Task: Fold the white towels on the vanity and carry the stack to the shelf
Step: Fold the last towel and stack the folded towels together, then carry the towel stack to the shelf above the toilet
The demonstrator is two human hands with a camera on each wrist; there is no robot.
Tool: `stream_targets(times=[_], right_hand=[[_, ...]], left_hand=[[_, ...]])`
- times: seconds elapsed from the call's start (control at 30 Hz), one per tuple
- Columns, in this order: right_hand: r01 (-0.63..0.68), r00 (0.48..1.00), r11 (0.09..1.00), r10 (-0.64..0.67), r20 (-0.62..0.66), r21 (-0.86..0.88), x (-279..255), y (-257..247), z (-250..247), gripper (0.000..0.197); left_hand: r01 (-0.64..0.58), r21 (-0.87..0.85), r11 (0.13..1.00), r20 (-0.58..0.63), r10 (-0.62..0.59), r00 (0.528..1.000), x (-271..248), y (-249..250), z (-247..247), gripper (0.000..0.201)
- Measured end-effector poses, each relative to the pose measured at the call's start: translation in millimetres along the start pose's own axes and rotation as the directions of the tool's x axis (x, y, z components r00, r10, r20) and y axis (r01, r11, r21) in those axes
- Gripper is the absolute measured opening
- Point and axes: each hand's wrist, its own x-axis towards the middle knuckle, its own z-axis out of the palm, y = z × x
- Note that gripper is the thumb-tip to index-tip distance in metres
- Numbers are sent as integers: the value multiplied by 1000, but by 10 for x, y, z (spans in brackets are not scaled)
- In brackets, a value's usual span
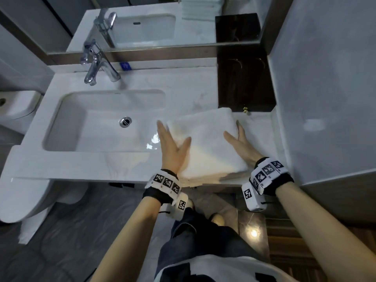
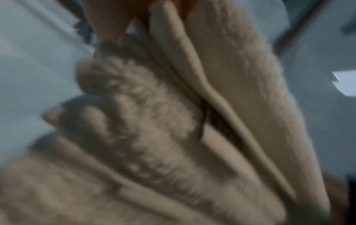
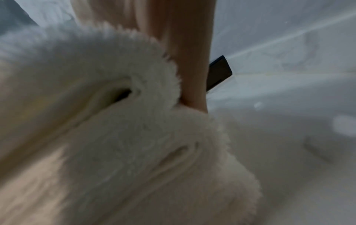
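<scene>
A stack of folded white towels (image 1: pixel 205 139) lies on the white vanity (image 1: pixel 101 163), right of the sink. My left hand (image 1: pixel 171 143) lies against the stack's left side with straight fingers and the thumb spread over the top. On the right side my right hand (image 1: pixel 240 141) does the same, fingers along the edge, thumb on top. The left wrist view is blurred and shows layered towel edges (image 2: pixel 240 76) close up with fingers (image 2: pixel 104 18) above. In the right wrist view fluffy towel folds (image 3: pixel 115 137) fill the frame, with one straight finger (image 3: pixel 190 60) beside them.
The basin (image 1: pixel 97 123) and chrome faucet (image 1: pixel 97 64) lie left of the stack. A dark glossy panel (image 1: pixel 244 78) stands just behind it, and a grey wall (image 1: pixel 325 98) closes the right side. A mirror (image 1: pixel 162 21) runs along the back. A toilet (image 1: pixel 20 192) stands at the lower left.
</scene>
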Motion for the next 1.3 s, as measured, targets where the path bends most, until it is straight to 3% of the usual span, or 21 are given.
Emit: stream_targets(times=[0.07, 0.1, 0.23, 0.3, 0.4, 0.5, 0.63, 0.67, 0.73, 0.83, 0.97, 1.13, 1.23, 1.3], right_hand=[[-30, 1000, 999, 30, -6, -28, -57, 37, -2, 88], [-40, 999, 998, 40, -10, -37, -91, 64, 4, 88], [-104, 995, 992, 104, 6, -78, -287, 186, 72, 68], [-177, 984, 980, 176, -18, -87, -399, 254, 115, 62], [-273, 961, 949, 262, -91, -155, -532, 337, 151, 82], [-333, 941, 914, 305, -150, -232, -664, 375, 182, 95], [-344, 939, 908, 338, -65, -239, -807, 448, 167, 116], [-326, 944, 919, 330, -21, -220, -850, 472, 156, 114], [-283, 953, 948, 295, 70, -147, -946, 532, 156, 107], [-279, 959, 960, 278, 56, 19, -1055, 671, 242, 104], [-282, 959, 952, 276, 61, 123, -1164, 735, 535, 70], [-312, 937, 946, 292, 189, 85, -1271, 759, 1052, 58], [-308, 918, 951, 291, 268, 23, -1261, 680, 1482, 59], [-282, 908, 958, 281, 313, -41, -1208, 585, 1838, 56]], left_hand=[[239, -212, 948, 48, -234, 971, -76, -21, -41, 101], [315, -225, 922, 82, -305, 949, -115, -47, -74, 100], [417, -230, 879, 75, -411, 909, -286, -185, -184, 94], [504, -234, 831, 54, -506, 861, -381, -233, -225, 97], [636, -206, 744, 76, -636, 768, -517, -278, -292, 108], [689, -153, 708, 162, -670, 724, -631, -264, -368, 117], [698, -141, 702, 202, -670, 714, -714, -288, -465, 128], [701, -136, 700, 236, -664, 709, -738, -286, -496, 128], [695, -120, 709, 335, -630, 701, -782, -270, -566, 106], [675, -73, 734, 431, -587, 685, -864, -263, -695, 78], [645, -19, 764, 465, -565, 682, -1007, -354, -927, 84], [589, -110, 801, 417, -500, 759, -1307, -617, -1464, 113], [579, -184, 794, 332, -504, 797, -1558, -884, -1918, 118], [565, -249, 786, 271, -504, 820, -1726, -1050, -2233, 112]])
